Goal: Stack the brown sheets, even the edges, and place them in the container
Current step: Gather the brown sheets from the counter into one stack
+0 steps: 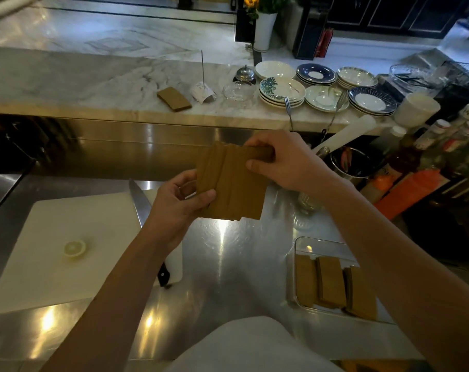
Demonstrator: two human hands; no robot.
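Observation:
A fanned bundle of brown sheets (233, 183) is held in the air above the steel counter, its edges uneven. My left hand (179, 202) grips its lower left corner with the thumb on top. My right hand (284, 159) pinches the upper right corner. A clear container (300, 245) stands at the lower right, partly behind my right forearm, with three stacks of brown sheets (332, 285) standing inside. Another small pile of brown sheets (174, 99) lies on the marble ledge beyond.
A white cutting board (56, 248) with a lemon half (74, 248) lies at left; a knife (139, 200) rests along its right edge. Stacked plates (281, 91), a bell, a receipt spike and bottles (416, 167) crowd the ledge and right side.

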